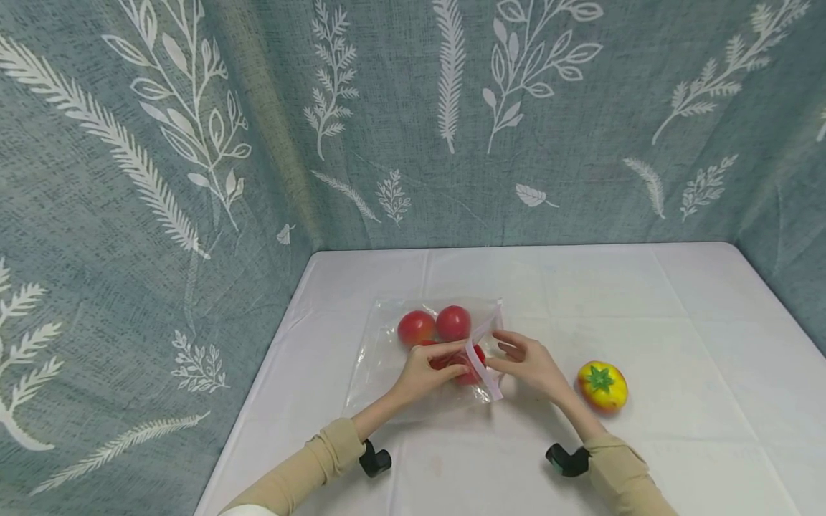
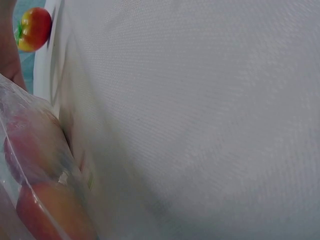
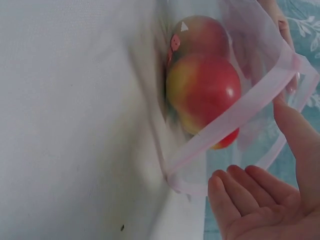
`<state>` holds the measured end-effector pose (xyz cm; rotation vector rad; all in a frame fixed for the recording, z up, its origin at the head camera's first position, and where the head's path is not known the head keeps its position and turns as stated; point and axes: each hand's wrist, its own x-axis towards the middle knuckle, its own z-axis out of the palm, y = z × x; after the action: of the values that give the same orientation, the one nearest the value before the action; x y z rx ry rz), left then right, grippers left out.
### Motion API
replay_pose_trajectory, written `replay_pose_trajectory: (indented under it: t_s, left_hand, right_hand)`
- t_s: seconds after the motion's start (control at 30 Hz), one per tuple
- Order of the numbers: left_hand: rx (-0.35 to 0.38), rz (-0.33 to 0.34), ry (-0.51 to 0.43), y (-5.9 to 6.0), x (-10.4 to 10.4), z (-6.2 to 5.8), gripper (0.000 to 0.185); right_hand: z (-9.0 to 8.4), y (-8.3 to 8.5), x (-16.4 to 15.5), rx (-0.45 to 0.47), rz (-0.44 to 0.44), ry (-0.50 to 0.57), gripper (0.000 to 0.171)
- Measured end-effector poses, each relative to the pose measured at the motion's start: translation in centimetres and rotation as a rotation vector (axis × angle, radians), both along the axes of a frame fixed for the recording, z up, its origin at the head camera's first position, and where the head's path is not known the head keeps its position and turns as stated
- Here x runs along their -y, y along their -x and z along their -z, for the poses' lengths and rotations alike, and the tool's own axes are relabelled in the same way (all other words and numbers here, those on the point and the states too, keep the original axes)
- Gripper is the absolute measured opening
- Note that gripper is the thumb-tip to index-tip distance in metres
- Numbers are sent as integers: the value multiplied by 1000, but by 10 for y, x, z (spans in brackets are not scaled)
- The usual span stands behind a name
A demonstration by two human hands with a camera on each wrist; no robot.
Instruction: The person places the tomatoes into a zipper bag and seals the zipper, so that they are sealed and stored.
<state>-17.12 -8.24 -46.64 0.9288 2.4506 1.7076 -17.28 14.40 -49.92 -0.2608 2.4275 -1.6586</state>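
A clear zip bag (image 1: pixel 381 373) with a pale pink strip along its mouth lies on the table, several red and yellow toy fruits (image 1: pixel 416 327) inside it. My left hand (image 1: pixel 422 373) pinches the bag's upper layer near the mouth with thumb and fingers. At the mouth's right side is my right hand (image 1: pixel 529 364); its thumb touches the rim and its other fingers are spread loosely apart from the thumb. The right wrist view shows the mouth gaping, with red-yellow fruits (image 3: pixel 205 90) behind the strip (image 3: pixel 240 117). In the left wrist view, fruits (image 2: pixel 55 210) press against the plastic.
A yellow-red toy fruit with a green star-shaped top (image 1: pixel 602 387) sits on the white-covered table (image 1: pixel 677 322), right of my right forearm. Black wrist cameras (image 1: pixel 374 459) hang below both sleeves. Blue-green leaf-patterned curtains (image 1: pixel 400 107) stand behind the table and at its sides.
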Motion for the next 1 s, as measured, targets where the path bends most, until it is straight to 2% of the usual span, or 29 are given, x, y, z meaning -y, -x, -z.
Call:
replay_pose_trajectory:
  t_s: [0.23, 1.0]
  left_hand:
    - [7, 1, -2, -1, 0, -1, 41]
    - [29, -12, -3, -2, 0, -2, 42]
  right_hand:
    - [-3, -1, -5, -42, 3, -20, 67]
    - [-17, -8, -16, -54, 39, -33, 68]
